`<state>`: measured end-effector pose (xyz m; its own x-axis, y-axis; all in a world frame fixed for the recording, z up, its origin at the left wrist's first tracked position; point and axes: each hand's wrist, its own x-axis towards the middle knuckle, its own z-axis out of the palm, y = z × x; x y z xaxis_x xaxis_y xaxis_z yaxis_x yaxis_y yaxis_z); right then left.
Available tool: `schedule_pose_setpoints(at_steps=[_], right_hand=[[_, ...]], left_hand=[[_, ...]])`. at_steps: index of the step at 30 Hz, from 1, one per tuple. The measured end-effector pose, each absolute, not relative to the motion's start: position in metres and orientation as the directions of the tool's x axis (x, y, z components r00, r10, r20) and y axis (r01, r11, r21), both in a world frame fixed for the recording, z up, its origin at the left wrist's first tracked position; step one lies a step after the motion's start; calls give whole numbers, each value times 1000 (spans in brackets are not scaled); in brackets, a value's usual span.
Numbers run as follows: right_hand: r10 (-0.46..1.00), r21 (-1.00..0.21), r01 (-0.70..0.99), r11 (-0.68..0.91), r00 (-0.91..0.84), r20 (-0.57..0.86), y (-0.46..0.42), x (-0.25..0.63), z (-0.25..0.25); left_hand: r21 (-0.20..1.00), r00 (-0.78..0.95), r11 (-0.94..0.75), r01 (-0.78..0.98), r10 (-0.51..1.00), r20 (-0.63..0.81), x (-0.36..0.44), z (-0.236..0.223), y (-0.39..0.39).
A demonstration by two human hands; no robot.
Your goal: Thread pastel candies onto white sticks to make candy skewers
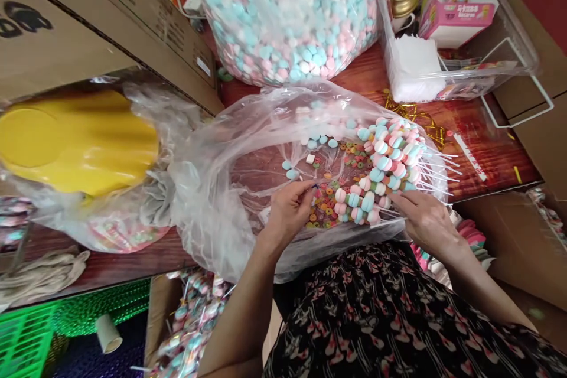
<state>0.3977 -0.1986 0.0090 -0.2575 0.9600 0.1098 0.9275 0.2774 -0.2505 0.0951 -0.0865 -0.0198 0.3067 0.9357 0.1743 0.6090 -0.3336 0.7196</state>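
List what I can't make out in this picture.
All in the head view:
Left hand: anything between its fingertips is too small to identify.
Right hand: its own back hides whether it grips the candy skewers.
Candy skewers: upper ones hide those beneath, preventing a count.
Large candy bag: top cut off by the upper edge.
Macaron carton: smaller print too small to read.

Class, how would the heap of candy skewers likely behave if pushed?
The candy skewers would probably slide apart, being piled on one another. Their rounded candies might roll, though the white sticks jutting sideways could hinder that.
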Motion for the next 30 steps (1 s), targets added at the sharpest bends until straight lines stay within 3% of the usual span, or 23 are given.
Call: schedule_pose_setpoints(at_steps=[5,8,12,18,22,24,27,30], right_hand=[[967,-401,889,223,-148,210,-209,411,17],[956,-502,842,197,-53,287,-208,416,18],[981,-495,852,173,-104,163,-197,406,25],[964,-747,612,260,-205,168,-196,402,37],[965,-743,617,258,-201,167,-200,418,33],[967,-741,623,252,-197,162,-200,423,30],[966,-754,607,249,-213,147,-198,422,27],[958,-731,631,261,-261,117,-194,415,26]], left_hand=[[624,348,-384,681,919,186,97,-8,-91],[632,322,-369,682,927,194,95,-5,-79],[636,362,-348,689,925,114,113,-7,-45],[371,387,-389,843,919,83,127,-12,0],[567,177,-242,788,970,167,89,-15,7],[615,100,-165,771,985,140,70,-16,6],[591,164,-149,793,986,29,61,-21,-2],[441,261,-214,871,964,-47,69,-25,-14]])
